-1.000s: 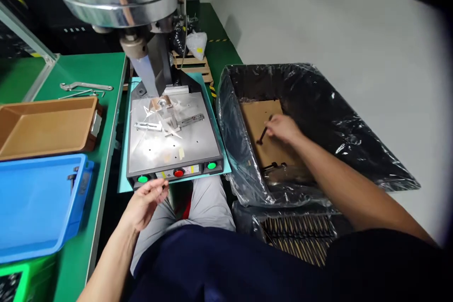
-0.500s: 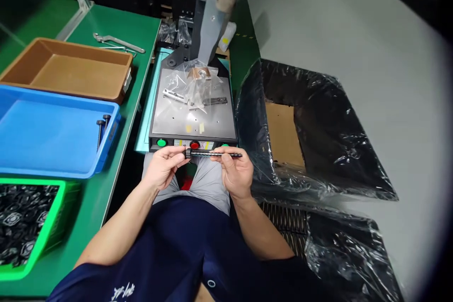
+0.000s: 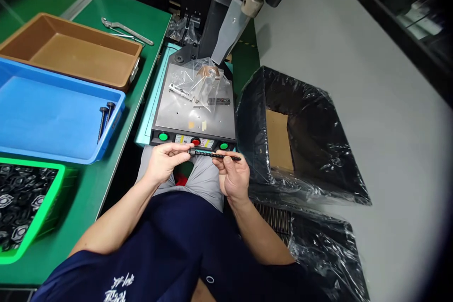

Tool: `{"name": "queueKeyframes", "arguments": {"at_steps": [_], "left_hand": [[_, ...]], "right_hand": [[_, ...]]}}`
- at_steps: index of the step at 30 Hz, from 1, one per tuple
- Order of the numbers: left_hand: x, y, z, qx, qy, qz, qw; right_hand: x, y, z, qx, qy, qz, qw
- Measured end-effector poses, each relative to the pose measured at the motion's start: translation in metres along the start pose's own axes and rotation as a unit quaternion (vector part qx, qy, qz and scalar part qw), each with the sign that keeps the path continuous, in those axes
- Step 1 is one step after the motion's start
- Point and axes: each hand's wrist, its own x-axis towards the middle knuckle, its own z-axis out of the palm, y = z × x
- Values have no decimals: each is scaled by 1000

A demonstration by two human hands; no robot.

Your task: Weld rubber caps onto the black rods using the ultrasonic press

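Observation:
Between my two hands lies a thin black spiral rod (image 3: 208, 154) with a wider round head at its left end, held nearly level over my lap. My left hand (image 3: 166, 163) pinches the head between thumb and fingers. Farther right, my right hand (image 3: 234, 174) has its thumb and fingers closed on the shaft, and the tip sticks out past them. Just beyond the hands is the front of a machine base (image 3: 198, 122), with a red button (image 3: 195, 142) between two green ones. Two similar black rods with heads (image 3: 102, 122) lean in the blue tray (image 3: 46, 144).
A brown tray (image 3: 88, 73) and wrenches (image 3: 127, 33) are on the green bench. A green crate (image 3: 53, 212) holds many black parts. Clear plastic covers a metal block (image 3: 208, 75) under the machine head (image 3: 231, 28). At right stands a box lined with black plastic (image 3: 318, 151).
The camera view has tilted and shifted slightly. Both hands keep their hold on the rod, which now slopes slightly down to the right.

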Motion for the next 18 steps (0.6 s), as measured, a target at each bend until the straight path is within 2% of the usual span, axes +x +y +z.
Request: {"name": "queueKeyframes", "arguments": {"at_steps": [3,5,7,10,12,17,18], "left_hand": [[0,6,0,33,14,14,999],[0,12,0,66,4,12,998],[1,17,1,110,-31,4,993],[2,17,6,160,-92,-22,983],[1,14,11,161,-115,-47,979],[0,8,16,115,-82,-69,988],[0,7,15,110,-78,-72,988]], "right_hand": [[-8,12,-9,8,-3,52,999],[-9,16,-20,-32,-44,90,994],[-6,15,-31,-119,-114,108,980],[2,7,-35,-276,-251,100,922],[5,1,-29,-320,-313,100,889],[10,-3,-8,-347,-322,-17,880],[11,-3,-7,-341,-331,-22,880]]}}
